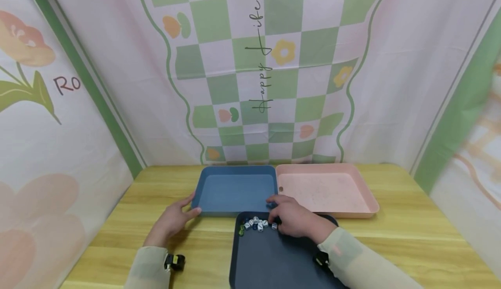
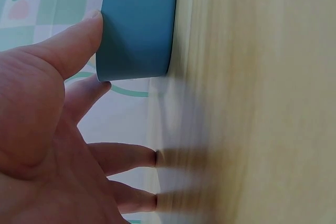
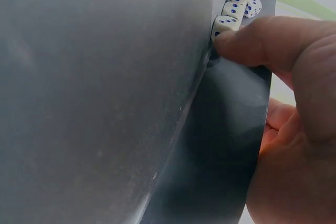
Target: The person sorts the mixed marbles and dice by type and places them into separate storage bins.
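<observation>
My left hand [image 1: 172,223] is at the near left corner of the blue tray [image 1: 235,170], thumb on its front wall, other fingers spread along the side. The dark grey tray [image 1: 270,263] stands in front of it, with several white dice [image 1: 260,227] gathered at its far left end. My right hand [image 1: 294,216] straddles its far rim. The thumb reaches inside, its tip touching a white die [image 3: 227,23] in the right wrist view. The forefinger extends over the blue tray, beside a small dark-blue thing [image 1: 270,204]; its fingertip is partly hidden.
A pink tray [image 1: 364,193] stands to the right of the blue one, a small brown piece [image 1: 281,189] near its left wall. A green piece [image 1: 241,230] lies beside the dice. The wooden table [image 1: 156,184] backs onto a patterned curtain [image 1: 270,84].
</observation>
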Tool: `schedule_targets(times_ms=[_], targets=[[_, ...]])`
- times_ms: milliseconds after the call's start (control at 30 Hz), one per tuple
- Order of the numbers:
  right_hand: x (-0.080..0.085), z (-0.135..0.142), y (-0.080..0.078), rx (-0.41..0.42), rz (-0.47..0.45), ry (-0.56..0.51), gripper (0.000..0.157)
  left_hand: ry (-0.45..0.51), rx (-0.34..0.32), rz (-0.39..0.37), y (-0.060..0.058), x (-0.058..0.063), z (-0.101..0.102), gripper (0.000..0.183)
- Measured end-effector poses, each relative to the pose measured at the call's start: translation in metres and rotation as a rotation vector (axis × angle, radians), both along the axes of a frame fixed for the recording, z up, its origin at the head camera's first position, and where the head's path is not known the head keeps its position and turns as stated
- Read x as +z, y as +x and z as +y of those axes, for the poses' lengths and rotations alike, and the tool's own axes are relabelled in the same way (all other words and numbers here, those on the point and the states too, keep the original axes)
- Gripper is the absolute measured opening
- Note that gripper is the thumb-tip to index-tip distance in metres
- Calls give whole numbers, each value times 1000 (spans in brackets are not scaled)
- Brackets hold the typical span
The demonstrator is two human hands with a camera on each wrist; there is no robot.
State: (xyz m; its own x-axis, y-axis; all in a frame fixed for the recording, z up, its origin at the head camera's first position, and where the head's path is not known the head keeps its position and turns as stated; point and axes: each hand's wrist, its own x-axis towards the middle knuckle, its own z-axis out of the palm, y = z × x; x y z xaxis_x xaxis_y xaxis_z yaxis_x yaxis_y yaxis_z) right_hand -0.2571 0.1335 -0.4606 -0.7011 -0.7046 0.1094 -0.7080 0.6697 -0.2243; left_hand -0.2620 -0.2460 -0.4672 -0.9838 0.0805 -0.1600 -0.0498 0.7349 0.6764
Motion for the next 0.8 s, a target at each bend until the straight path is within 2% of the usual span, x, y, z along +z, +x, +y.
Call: schedule_targets(times_ms=[300,800], targets=[[0,0,1,-13,-11,6,9,-3,-10,0,1,1,0,69],[0,0,2,-11,-35,2,10,14,-7,3,2,2,1,69]])
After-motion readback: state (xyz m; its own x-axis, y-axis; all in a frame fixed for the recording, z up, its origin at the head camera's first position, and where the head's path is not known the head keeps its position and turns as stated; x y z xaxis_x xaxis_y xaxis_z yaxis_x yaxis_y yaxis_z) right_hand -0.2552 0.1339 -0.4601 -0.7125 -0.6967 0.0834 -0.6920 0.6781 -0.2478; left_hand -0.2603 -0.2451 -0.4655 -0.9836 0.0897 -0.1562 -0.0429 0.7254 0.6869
